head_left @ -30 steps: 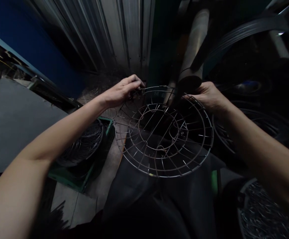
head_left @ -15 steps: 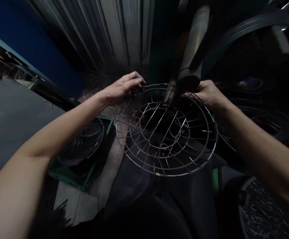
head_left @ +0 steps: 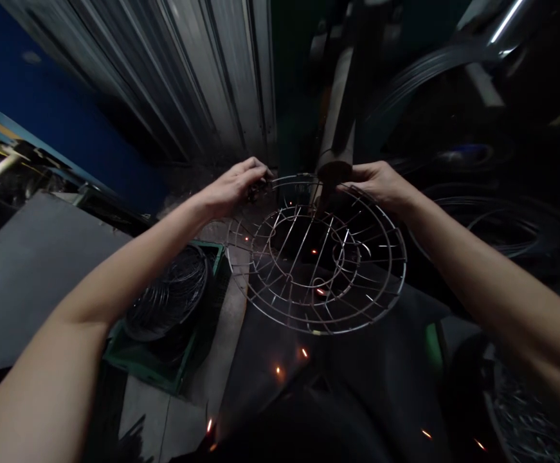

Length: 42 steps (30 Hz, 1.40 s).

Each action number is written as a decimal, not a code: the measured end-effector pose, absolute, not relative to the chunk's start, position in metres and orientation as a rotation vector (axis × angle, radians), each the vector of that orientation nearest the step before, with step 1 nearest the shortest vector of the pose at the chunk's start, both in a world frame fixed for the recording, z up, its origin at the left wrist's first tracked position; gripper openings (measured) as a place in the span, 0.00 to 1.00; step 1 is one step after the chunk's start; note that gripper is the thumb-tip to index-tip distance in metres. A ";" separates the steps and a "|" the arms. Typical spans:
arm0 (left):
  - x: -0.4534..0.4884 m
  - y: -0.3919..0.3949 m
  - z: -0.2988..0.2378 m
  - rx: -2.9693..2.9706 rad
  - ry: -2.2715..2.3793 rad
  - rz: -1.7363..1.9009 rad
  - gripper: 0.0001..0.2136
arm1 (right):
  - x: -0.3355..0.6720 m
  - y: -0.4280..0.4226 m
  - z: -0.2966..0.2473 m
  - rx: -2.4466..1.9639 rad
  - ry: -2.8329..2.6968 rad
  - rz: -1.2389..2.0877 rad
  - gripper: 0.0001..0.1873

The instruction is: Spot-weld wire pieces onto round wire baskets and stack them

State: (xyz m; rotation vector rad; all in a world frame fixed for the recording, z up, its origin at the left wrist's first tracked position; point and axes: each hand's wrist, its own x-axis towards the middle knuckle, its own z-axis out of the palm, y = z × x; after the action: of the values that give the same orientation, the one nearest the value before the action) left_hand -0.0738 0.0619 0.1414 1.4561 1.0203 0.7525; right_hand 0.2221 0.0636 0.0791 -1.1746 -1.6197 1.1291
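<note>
A round wire rack [head_left: 280, 308] of concentric rings and cross wires is held tilted in front of me. My left hand [head_left: 238, 186] is closed on its far left rim, the fingertips partly in shadow. On the far right rim, my right hand [head_left: 379, 183] grips the wire close to the machine. A thick cylindrical machine arm [head_left: 336, 145] comes down between my hands and meets the rack's far edge; the exact contact is too dark to see. Glowing orange sparks [head_left: 278, 370] scatter below the rack over dark clothing.
A green crate [head_left: 178, 373] with wire rings [head_left: 168, 296] stands at lower left. A grey panel [head_left: 33, 251] lies beyond my left forearm. At lower right is a container of small metal pieces [head_left: 525, 411]. Wire coils [head_left: 501, 225] lie right; corrugated metal [head_left: 202, 71] stands behind.
Sparks have appeared under and around the rack. The view has shifted, so the machine arm and rack sit further left. Both hands keep their hold on the rim.
</note>
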 end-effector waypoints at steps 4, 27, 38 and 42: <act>-0.073 0.044 0.140 1.481 1.021 0.820 0.06 | 0.257 0.017 0.085 -1.414 -1.550 0.800 0.23; -0.050 -0.044 0.133 1.268 1.259 0.957 0.05 | 0.264 -0.236 0.056 -1.873 -1.107 0.890 0.16; -0.037 -0.074 0.077 1.574 1.328 1.032 0.10 | 0.244 -0.199 -0.018 -1.715 -0.734 1.001 0.28; -0.037 -0.086 0.068 1.522 1.303 1.032 0.09 | 0.231 -0.194 -0.037 -1.638 -0.595 1.011 0.28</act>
State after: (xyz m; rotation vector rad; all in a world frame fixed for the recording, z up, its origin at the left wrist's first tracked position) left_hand -0.0366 -0.0859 0.0679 1.5217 1.3031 1.0322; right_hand 0.2311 -0.1943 -0.0368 -1.6384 -0.5952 1.0111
